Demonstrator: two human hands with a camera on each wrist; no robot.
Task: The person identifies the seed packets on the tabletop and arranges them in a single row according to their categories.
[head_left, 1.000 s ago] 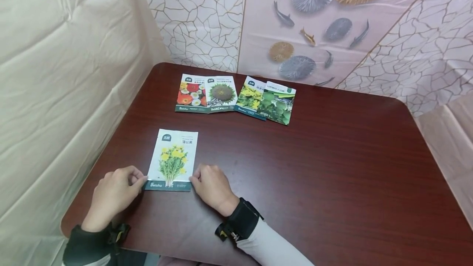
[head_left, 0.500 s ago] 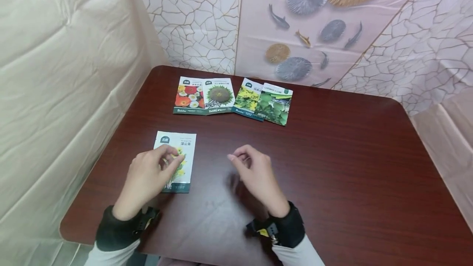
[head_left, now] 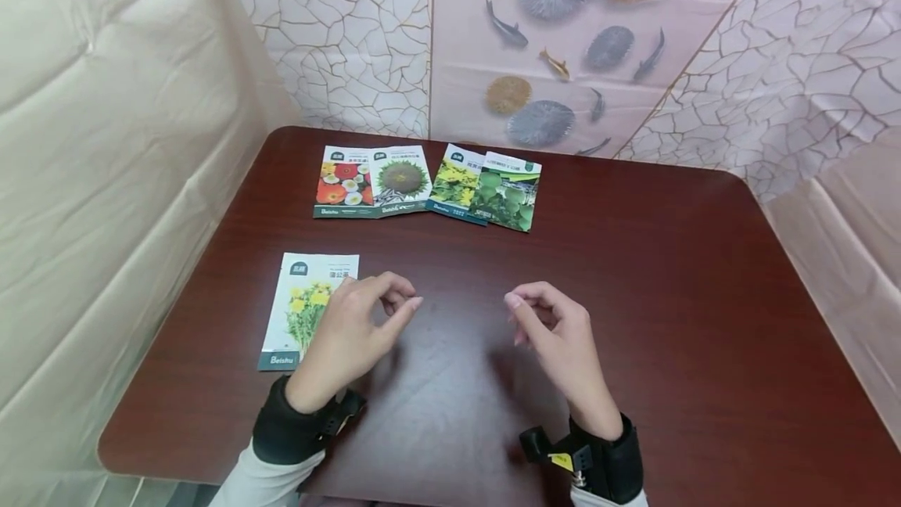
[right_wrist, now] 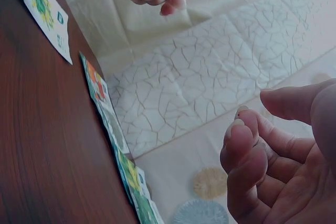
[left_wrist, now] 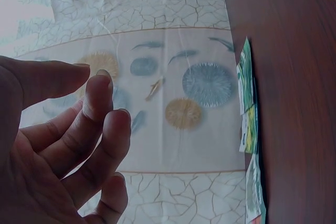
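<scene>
A white seed packet with yellow flowers (head_left: 299, 319) lies flat at the near left of the table. My left hand (head_left: 355, 335) hovers above its right side and hides part of it. The fingers are loosely bent and hold nothing, as the left wrist view shows too. To the right, my right hand (head_left: 563, 343) is raised over bare tabletop, also loosely bent, with a gap between thumb and fingers (right_wrist: 244, 161). Toward the back lie a red-and-white flower packet (head_left: 345, 186), a sunflower packet (head_left: 401, 178), a yellow flower packet (head_left: 454, 186) and a green leaf packet (head_left: 507, 194), overlapping in pairs.
The dark reddish-brown table (head_left: 655, 280) has rounded corners. A cream cloth (head_left: 141, 163) hangs along its left side. Behind stands a patterned backdrop (head_left: 338, 45) with a crackle design, printed discs and fish.
Both hands have left the lower edges of the near packet, risen and moved right, the right hand farther. The packet stays on the table. The head view has shifted slightly.
</scene>
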